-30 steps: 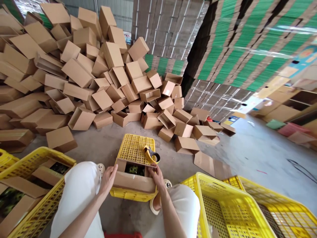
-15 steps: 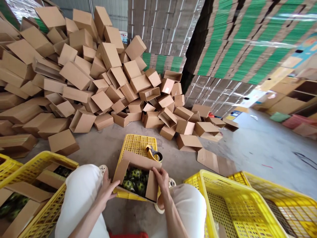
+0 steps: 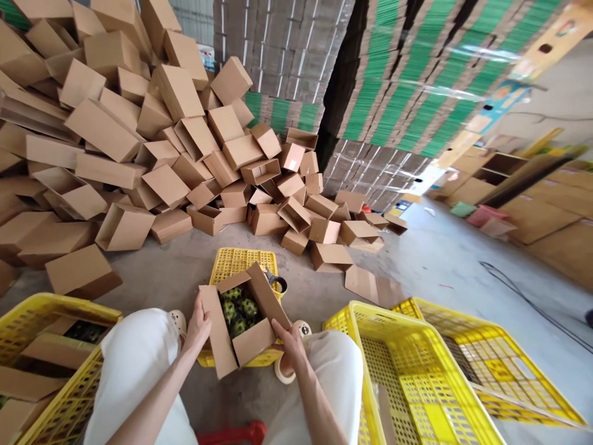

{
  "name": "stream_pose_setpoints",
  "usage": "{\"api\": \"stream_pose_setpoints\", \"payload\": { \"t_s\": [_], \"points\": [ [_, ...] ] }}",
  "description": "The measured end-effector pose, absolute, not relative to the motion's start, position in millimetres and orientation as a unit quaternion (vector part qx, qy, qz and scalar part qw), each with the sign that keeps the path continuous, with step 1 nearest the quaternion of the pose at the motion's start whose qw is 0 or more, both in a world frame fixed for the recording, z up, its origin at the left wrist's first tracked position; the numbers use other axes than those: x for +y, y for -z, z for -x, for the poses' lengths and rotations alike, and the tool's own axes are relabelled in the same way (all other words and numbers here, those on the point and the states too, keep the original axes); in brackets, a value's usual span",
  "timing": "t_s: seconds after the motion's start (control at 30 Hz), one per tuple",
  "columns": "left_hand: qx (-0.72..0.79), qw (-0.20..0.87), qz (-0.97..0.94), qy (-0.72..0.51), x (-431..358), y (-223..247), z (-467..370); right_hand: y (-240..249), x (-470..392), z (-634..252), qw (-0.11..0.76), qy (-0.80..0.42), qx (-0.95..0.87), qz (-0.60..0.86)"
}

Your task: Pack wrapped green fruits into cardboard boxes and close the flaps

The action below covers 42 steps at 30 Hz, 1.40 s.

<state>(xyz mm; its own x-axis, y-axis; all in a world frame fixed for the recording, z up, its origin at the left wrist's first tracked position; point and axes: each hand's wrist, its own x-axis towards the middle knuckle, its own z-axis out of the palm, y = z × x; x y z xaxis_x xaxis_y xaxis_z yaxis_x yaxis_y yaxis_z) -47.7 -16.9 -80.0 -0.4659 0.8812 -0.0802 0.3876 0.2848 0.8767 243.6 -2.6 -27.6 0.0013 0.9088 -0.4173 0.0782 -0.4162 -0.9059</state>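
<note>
An open cardboard box point(image 3: 250, 341) of green spiky balls point(image 3: 237, 309) rests on an upturned yellow crate point(image 3: 231, 262) between my knees. Its flaps stand spread outward. My left hand point(image 3: 199, 324) holds the box's left flap. My right hand point(image 3: 290, 343) grips the near right corner of the box. A tape dispenser point(image 3: 277, 283) lies on the crate just behind the box's right flap.
A big heap of empty cardboard boxes point(image 3: 139, 136) fills the left and back. Wrapped pallets of flat cartons point(image 3: 393, 80) tower behind. A yellow crate point(image 3: 50, 364) with boxes sits at my left, two empty yellow crates point(image 3: 417, 377) at my right. A red stool edge point(image 3: 231, 432) shows below.
The box's flaps went from folded nearly closed to spread wide, and the box has turned slightly. My head shifted, sliding the scene leftward.
</note>
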Motion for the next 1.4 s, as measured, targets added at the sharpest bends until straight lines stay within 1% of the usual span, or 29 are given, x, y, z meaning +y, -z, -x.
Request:
{"api": "stream_pose_setpoints", "payload": {
  "t_s": [0.07,0.13,0.2,0.23,0.27,0.33,0.37,0.47,0.57,0.7,0.73,0.8,0.97,1.1,1.17,1.27,1.4],
  "points": [
    [0.768,0.27,-0.431,-0.389,-20,88,48,25,-4,-240,0.367,-0.516,-0.45,0.63],
    [0.784,0.235,-0.453,-0.354,-26,92,42,18,-5,-236,0.415,-0.363,-0.529,0.645],
    [0.798,0.17,-0.486,-0.313,-32,92,36,7,-9,-229,0.449,-0.19,-0.626,0.609],
    [0.804,0.132,-0.502,-0.292,-35,90,33,0,-12,-225,0.441,-0.127,-0.681,0.571],
    [0.806,0.097,-0.518,-0.271,-36,87,30,-5,-15,-218,0.414,-0.093,-0.735,0.528],
    [0.8,0.042,-0.551,-0.232,-38,83,28,-14,-24,-203,0.314,-0.096,-0.843,0.426],
    [0.795,0.024,-0.567,-0.214,-39,81,27,-16,-27,-194,0.268,-0.099,-0.869,0.404],
    [0.783,-0.011,-0.599,-0.169,-40,79,26,-19,-34,-175,0.144,-0.09,-0.882,0.44],
    [0.771,-0.035,-0.619,-0.144,-39,78,26,-24,-38,-176,0.071,-0.078,-0.855,0.508],
    [0.73,-0.048,-0.671,-0.117,-29,70,29,-28,-46,-205,0.013,-0.071,-0.804,0.591],
    [0.722,-0.048,-0.682,-0.11,-25,66,31,-25,-48,-212,0.009,-0.069,-0.8,0.596],
    [0.712,-0.045,-0.694,-0.098,-15,58,36,-15,-53,-223,0.028,-0.056,-0.801,0.596],
    [0.708,-0.029,-0.702,-0.078,6,43,47,24,-59,-226,0.142,-0.028,-0.783,0.605],
    [0.736,-0.014,-0.674,-0.061,17,44,50,39,-53,-226,0.251,-0.071,-0.741,0.619],
    [0.745,-0.007,-0.664,-0.062,22,46,51,40,-50,-229,0.279,-0.105,-0.741,0.601],
    [0.751,0.03,-0.658,-0.045,31,48,55,35,-49,-234,0.274,-0.164,-0.777,0.542],
    [0.756,0.073,-0.649,-0.031,48,44,66,23,-49,-235,0.218,-0.227,-0.817,0.483]
  ]
}}
